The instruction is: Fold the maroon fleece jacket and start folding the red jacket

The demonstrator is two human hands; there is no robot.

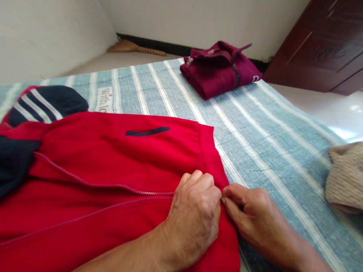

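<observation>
A red zip-up jacket (107,158) with navy trim lies flat on a blue-and-white striped sheet (269,132). Its zipper (93,185) runs open from the collar at the left towards the hem at the right. My left hand (195,215) rests on the jacket with its fingers curled closed at the bottom end of the zipper. My right hand (255,219) meets it from the right, its fingers pinched on the jacket's hem edge. A navy pocket slit (147,131) shows on the upper panel.
A folded maroon jacket (218,70) sits at the far side of the sheet. A beige knitted garment (344,177) lies at the right edge. A dark wooden door (320,45) stands at the back right, and a broom (133,47) lies by the wall.
</observation>
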